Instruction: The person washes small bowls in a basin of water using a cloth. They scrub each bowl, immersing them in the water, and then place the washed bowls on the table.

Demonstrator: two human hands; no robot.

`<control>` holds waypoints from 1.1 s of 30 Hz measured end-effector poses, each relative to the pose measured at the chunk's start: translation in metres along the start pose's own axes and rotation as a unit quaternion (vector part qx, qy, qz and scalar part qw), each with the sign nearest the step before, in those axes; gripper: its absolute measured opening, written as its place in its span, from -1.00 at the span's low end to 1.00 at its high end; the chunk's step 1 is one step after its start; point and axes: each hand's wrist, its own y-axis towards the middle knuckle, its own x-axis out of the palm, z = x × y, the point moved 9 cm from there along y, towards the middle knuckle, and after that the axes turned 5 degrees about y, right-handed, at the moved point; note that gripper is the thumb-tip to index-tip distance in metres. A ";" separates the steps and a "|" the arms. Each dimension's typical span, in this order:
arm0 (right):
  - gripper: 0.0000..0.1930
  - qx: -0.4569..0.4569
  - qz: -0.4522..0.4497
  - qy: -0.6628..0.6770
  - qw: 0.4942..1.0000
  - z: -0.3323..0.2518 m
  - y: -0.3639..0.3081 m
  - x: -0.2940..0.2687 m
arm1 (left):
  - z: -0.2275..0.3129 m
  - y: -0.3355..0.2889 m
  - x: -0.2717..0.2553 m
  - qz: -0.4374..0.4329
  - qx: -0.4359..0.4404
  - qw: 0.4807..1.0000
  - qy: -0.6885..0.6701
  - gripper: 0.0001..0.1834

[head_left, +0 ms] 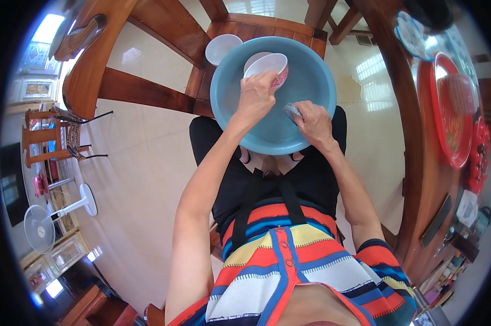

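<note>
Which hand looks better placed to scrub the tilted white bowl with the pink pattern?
Probably the right hand: it holds a silvery, scrubber-like pad over the blue basin, while the left hand is occupied, gripping the tilted bowl at its near edge.

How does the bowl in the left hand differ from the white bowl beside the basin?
The held bowl is tilted in the left hand, over the basin; the outside bowl sits beside it, untouched. The held bowl shows pink patterning outside; the outside bowl shows only white. Both are white inside.
</note>
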 end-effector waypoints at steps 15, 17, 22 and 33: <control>-0.82 0.023 -0.027 -0.021 0.999 0.001 0.003 0.006 | -0.011 -0.006 0.001 0.064 0.041 0.996 0.038 -0.75; -0.82 0.029 -0.036 -0.024 0.999 0.001 0.003 0.009 | -0.044 0.000 -0.015 0.094 -0.036 0.995 -0.005 -0.77; -0.82 0.033 -0.043 -0.030 0.998 -0.001 0.004 0.009 | -0.147 0.009 -0.045 0.143 -0.236 0.961 -0.014 -0.80; -0.82 0.052 -0.064 -0.034 0.996 0.005 0.006 0.012 | -0.237 0.026 -0.004 -0.035 -0.392 0.912 0.115 -0.47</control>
